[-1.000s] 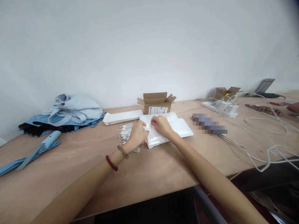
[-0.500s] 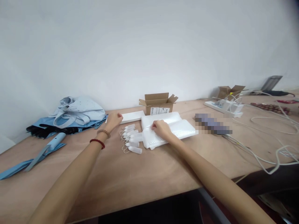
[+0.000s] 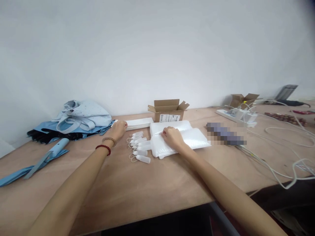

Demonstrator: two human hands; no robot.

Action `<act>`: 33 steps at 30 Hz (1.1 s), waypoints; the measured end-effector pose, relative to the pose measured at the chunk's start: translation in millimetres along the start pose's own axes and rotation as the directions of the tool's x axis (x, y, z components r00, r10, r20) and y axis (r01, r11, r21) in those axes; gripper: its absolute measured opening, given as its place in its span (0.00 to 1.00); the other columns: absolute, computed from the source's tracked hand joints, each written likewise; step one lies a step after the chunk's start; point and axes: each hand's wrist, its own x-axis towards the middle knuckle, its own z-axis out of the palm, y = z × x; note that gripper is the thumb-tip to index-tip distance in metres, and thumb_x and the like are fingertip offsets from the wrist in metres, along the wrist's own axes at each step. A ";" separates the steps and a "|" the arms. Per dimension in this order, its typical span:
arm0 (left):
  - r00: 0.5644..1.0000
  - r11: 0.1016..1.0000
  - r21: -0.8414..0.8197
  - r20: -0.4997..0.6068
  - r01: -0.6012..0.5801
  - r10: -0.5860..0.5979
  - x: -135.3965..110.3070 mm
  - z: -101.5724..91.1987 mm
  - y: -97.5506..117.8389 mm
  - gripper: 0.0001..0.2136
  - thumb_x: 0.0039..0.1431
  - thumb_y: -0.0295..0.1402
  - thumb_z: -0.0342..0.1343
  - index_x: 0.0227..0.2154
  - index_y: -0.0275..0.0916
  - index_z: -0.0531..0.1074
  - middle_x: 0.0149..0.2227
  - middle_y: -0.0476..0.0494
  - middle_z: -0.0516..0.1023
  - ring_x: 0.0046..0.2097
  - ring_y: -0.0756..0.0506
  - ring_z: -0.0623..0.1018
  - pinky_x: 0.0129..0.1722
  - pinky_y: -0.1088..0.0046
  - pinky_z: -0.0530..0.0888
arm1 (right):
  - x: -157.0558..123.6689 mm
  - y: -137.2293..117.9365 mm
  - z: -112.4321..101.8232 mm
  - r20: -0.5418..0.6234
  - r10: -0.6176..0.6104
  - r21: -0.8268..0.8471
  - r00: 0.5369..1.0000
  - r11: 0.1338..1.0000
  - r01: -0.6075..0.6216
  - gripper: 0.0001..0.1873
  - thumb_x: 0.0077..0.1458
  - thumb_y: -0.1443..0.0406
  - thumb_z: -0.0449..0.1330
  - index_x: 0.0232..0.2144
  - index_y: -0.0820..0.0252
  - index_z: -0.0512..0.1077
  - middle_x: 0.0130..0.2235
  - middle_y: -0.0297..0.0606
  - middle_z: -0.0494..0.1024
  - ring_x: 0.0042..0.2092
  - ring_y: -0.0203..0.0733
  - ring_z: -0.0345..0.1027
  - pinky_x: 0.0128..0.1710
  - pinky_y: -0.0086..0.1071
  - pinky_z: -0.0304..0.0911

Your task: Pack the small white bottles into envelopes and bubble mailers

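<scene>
My left hand is closed over the left end of a stack of long white cards, thumb and fingertips pinched at the top card. Its wrist wears two beaded bracelets. On a pile of clear plastic bags, my right hand rests with curled fingers, pinching at the upper bag; the fingertips are partly hidden. Between the hands lie several small translucent white bottles with thin string loops, grouped against the left edge of the bags.
Behind the bags stands an open cardboard box. A pale blue cloth bag and folded blue umbrella lie left. Rightward are a blurred-out phone, a power strip, white cables and another small carton.
The view has shifted slightly. My left hand has settled lower over the end of the white cards, its fingers closer to the stack. My right hand stays on the plastic bags.
</scene>
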 end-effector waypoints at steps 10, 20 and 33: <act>0.891 0.962 -0.259 -0.452 -0.090 -0.038 -61.5 -19.2 9.3 0.11 0.63 0.35 0.45 0.37 0.35 0.70 0.34 0.39 0.78 0.35 0.43 0.78 0.36 0.69 0.70 | -6.8 -5.2 2.1 -0.424 -0.262 -0.049 0.867 0.962 0.267 0.17 0.59 0.67 0.52 0.50 0.68 0.67 0.51 0.53 0.70 0.51 0.53 0.62 0.47 0.43 0.60; 0.663 0.796 -0.134 -0.644 -0.590 0.382 -107.6 -32.4 85.9 0.10 0.63 0.26 0.47 0.45 0.35 0.68 0.46 0.36 0.77 0.49 0.44 0.77 0.49 0.67 0.74 | -16.5 -13.3 5.3 -0.425 -0.587 -0.357 0.690 0.808 0.468 0.25 0.59 0.76 0.45 0.57 0.66 0.62 0.60 0.53 0.65 0.63 0.52 0.52 0.56 0.49 0.54; 0.822 0.618 -0.764 -0.466 -0.187 -0.327 -109.5 -47.9 92.3 0.15 0.57 0.32 0.53 0.47 0.36 0.66 0.50 0.34 0.70 0.42 0.45 0.76 0.32 0.70 0.76 | -15.4 -8.9 9.6 -0.250 -0.455 -0.392 0.855 0.855 0.341 0.33 0.57 0.79 0.38 0.64 0.64 0.51 0.64 0.58 0.54 0.65 0.58 0.46 0.55 0.60 0.52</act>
